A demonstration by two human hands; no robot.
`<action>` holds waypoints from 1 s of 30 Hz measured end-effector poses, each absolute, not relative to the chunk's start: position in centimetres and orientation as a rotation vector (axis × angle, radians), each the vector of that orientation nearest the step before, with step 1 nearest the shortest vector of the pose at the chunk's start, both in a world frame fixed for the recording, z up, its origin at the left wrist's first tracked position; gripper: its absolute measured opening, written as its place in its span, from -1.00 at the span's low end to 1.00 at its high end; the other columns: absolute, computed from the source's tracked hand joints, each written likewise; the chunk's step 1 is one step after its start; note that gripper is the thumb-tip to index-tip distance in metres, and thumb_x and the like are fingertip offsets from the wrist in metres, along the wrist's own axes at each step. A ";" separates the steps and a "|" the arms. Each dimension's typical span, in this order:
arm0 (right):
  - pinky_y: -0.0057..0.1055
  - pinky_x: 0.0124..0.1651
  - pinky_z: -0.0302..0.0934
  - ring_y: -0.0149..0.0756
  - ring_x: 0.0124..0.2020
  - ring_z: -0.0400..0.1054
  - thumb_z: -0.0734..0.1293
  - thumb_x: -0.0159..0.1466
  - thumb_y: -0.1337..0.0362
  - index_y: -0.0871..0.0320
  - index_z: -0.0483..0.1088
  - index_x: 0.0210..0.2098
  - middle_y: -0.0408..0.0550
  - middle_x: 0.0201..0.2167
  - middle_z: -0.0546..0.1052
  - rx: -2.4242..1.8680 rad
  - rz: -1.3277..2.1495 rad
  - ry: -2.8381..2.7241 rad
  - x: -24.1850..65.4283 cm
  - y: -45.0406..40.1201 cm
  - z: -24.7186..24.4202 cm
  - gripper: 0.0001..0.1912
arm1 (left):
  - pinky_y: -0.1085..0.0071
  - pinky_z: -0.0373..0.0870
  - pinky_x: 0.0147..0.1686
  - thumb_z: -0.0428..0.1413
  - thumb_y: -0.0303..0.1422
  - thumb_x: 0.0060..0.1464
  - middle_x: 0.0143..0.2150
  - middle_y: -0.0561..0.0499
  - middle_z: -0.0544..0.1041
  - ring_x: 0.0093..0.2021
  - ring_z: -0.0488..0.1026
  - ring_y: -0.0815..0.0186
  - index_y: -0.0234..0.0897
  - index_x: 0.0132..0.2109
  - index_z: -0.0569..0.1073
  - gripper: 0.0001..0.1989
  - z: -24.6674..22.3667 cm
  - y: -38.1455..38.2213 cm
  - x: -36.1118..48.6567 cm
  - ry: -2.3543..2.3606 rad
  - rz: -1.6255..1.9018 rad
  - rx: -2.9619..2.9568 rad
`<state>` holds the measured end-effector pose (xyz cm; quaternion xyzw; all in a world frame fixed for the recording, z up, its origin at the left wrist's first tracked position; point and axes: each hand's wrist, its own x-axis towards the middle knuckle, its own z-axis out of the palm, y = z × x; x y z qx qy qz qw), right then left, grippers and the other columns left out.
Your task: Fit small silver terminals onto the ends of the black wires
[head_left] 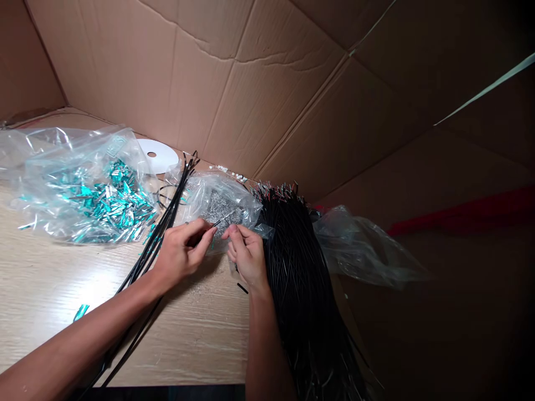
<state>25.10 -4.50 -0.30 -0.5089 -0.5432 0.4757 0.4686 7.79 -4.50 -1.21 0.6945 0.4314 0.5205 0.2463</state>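
Fingers of my left hand (181,250) pinch a thin black wire (220,220) — its axis runs toward two o'clock; right hand (246,253) fingers close at its tip.

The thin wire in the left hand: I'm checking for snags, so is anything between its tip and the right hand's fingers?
Nothing visible. The thin wire runs from the left hand to just above the right hand, over the clear bag of small metal parts.
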 end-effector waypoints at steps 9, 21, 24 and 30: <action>-0.50 -0.64 -0.25 -0.54 -0.71 -0.17 0.37 0.34 -0.11 0.12 0.39 -0.43 -0.36 -0.69 0.03 -1.196 1.261 -1.280 24.8 -4.6 -0.5 -0.56 | 0.47 0.20 -0.47 0.03 -0.42 0.34 -0.44 0.02 0.53 -0.53 0.36 0.43 -0.29 -0.24 0.45 -0.84 -2.9 -4.2 7.9 1.210 1.432 2.235; -0.50 -0.65 -0.28 -0.56 -0.71 -0.20 0.41 0.30 -0.10 0.15 0.38 -0.44 -0.37 -0.70 0.02 -1.203 1.321 -1.268 25.3 -4.7 -0.1 -0.56 | 0.45 0.14 -0.53 -0.08 -0.34 0.40 -0.53 0.05 0.39 -0.58 0.25 0.41 -0.29 -0.28 0.37 -0.74 -1.8 -4.1 7.6 1.015 1.105 1.985; -0.51 -0.65 -0.29 -0.59 -0.71 -0.24 0.42 0.29 -0.08 0.15 0.38 -0.44 -0.39 -0.70 0.01 -1.152 1.403 -1.216 25.5 -4.7 0.3 -0.57 | 0.50 0.06 -0.67 -0.09 -0.16 0.42 -0.61 0.12 0.31 -0.69 0.15 0.46 -0.26 -0.31 0.35 -0.64 -0.2 -4.0 7.5 0.748 0.920 1.448; -0.52 -0.66 -0.31 -0.60 -0.71 -0.22 0.42 0.32 -0.01 0.19 0.44 -0.40 -0.37 -0.69 0.05 -1.102 1.428 -1.205 25.6 -4.7 0.2 -0.62 | 0.56 -0.14 -0.81 0.02 -0.09 0.36 -0.63 0.18 0.33 -0.82 0.00 0.52 -0.28 -0.20 0.39 -0.67 0.4 -4.1 7.7 0.529 0.818 0.942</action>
